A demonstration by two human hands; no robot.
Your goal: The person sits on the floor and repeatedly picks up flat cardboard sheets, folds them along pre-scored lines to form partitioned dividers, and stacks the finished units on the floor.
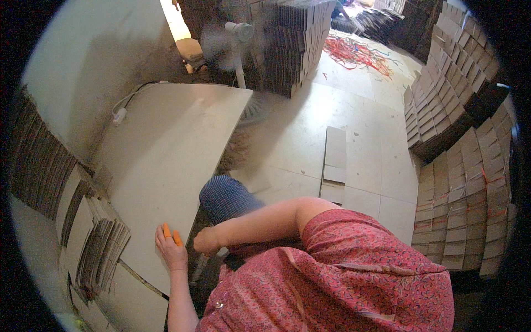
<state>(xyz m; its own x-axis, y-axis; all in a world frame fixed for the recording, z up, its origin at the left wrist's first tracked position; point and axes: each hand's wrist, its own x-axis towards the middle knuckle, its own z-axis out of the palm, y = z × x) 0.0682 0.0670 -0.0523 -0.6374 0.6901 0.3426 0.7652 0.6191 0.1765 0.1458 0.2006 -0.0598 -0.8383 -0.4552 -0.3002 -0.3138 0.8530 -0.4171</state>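
Note:
My left hand [172, 252] rests on the pale tabletop [160, 155] close to its right edge. Orange covers sit on two of its fingers, which are stretched out, and nothing shows in its grasp. My right arm bends across my body. Beside the table's edge, just right of the left hand, my right hand [207, 241] is curled closed; whatever its fingers hold, if anything, is hidden. Left of my left hand, a fanned bundle of cardboard pieces [102, 252] lies by the table's near left side.
More stacked cardboard [38, 152] lines the left wall. A fan [239, 33] stands past the table, by a tall cardboard stack [296, 47]. Tied cardboard stacks [464, 193] rise on the right. Flat cardboard [335, 155] and red strapping scraps [357, 55] lie on the floor.

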